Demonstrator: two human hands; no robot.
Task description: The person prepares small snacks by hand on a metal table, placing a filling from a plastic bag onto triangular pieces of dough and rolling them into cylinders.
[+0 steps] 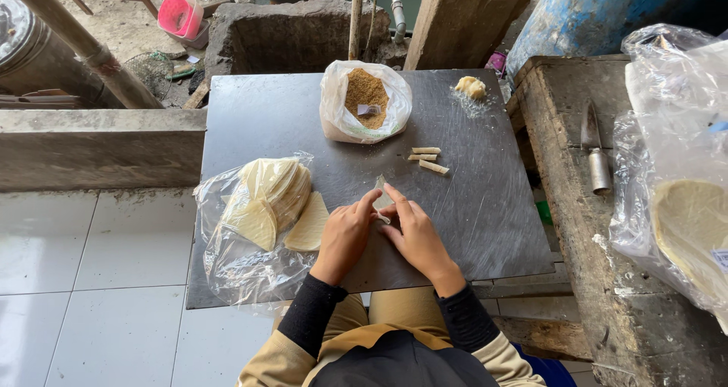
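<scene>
Dark metal sheet (470, 205) serves as the work surface; I see both hands meeting at its near middle; left hand (345, 235) and right hand (415, 235) each have fingers closed together on one pale wrapper piece (381, 195), which lies on the sheet between the fingertips, its pointed end away from the body. Left of the hands, a clear plastic bag (243, 258) lies open, holding a stack of pale triangular wrappers (273, 194); one loose triangle (309, 224) sits just beside the left wrist. Beyond the hands, three small finished rolls (427, 159) lie together; behind them a clear bag of brown crumbs (365, 99) stands open, with a small white slip inside; a lump of pale dough (471, 87) sits at the far right corner. On the bench to the right, a knife (594, 148); a further clear bag (675, 167) with round pale sheets.
</scene>
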